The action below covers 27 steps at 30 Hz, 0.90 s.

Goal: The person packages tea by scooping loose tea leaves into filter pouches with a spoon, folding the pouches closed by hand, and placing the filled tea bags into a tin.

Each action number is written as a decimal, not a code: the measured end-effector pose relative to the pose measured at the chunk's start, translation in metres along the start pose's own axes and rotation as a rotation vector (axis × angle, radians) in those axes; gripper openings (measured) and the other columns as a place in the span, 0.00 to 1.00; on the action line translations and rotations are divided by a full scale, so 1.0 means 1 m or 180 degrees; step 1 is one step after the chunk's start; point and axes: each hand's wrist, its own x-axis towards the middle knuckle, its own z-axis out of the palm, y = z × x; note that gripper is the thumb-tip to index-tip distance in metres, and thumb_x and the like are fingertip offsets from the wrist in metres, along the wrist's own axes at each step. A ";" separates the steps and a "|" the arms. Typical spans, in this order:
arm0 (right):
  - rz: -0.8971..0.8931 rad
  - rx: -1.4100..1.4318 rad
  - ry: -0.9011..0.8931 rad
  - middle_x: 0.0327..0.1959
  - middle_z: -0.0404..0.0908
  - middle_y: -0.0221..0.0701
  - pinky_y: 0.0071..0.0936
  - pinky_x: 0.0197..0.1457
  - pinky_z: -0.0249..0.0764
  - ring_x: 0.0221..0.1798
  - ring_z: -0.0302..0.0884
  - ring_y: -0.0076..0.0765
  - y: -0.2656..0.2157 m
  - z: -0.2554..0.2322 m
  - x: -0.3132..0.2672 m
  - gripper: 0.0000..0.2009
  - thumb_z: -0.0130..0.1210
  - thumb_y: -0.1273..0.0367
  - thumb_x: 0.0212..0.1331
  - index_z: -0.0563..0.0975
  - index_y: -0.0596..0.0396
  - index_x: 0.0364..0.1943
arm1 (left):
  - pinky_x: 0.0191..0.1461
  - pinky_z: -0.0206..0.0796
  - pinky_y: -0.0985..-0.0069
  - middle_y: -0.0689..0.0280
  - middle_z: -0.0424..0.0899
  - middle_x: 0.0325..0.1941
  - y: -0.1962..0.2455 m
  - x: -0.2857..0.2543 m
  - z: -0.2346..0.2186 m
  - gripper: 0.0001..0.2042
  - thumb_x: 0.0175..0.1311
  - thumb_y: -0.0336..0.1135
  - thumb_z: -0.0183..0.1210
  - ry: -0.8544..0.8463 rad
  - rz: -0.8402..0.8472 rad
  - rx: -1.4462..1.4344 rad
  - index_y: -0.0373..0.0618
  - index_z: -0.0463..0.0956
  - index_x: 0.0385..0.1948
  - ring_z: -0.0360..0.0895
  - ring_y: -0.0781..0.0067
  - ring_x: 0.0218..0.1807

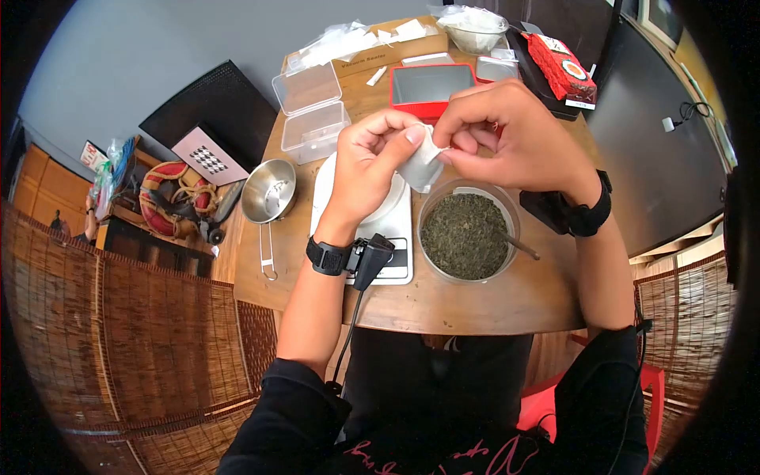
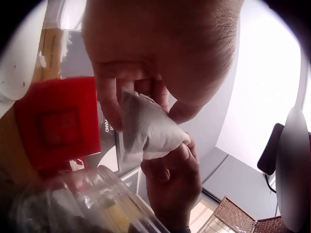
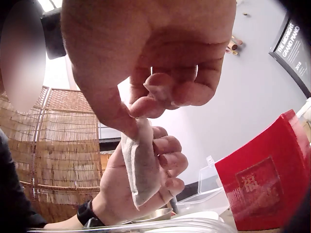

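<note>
A small white tea bag (image 1: 422, 169) is held up between both hands, just above the table. My left hand (image 1: 366, 170) grips its body between thumb and fingers. At the upper edge, my right hand (image 1: 522, 138) pinches a corner with thumb and forefinger. The bag looks filled out and wedge-shaped in the left wrist view. Right below the hands stands a round clear tub (image 1: 425, 264) of dried green-brown leaves (image 1: 465, 237), with a spoon handle (image 1: 521, 246) leaning out over its rim. Beside it, partly hidden by the left forearm, lies a white kitchen scale (image 1: 404, 226).
A steel long-handled pan (image 1: 270, 190) and an open clear plastic box (image 1: 317, 134) stand on the left. Behind the hands is a red box (image 1: 419, 113). At the back are a cardboard box (image 1: 380, 55) of white bags, a glass bowl (image 1: 477, 39) and a red packet (image 1: 560, 67).
</note>
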 end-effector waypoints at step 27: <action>0.0536 0.0609 -0.0384 0.15 0.64 0.16 0.18 0.22 0.52 0.20 0.56 0.10 0.000 -0.012 -0.003 0.08 0.68 0.71 0.58 0.81 0.60 0.28 | 0.43 0.71 0.84 0.68 0.85 0.39 -0.002 -0.002 0.007 0.08 0.76 0.34 0.58 -0.0013 -0.0028 -0.0389 0.38 0.78 0.43 0.78 0.86 0.39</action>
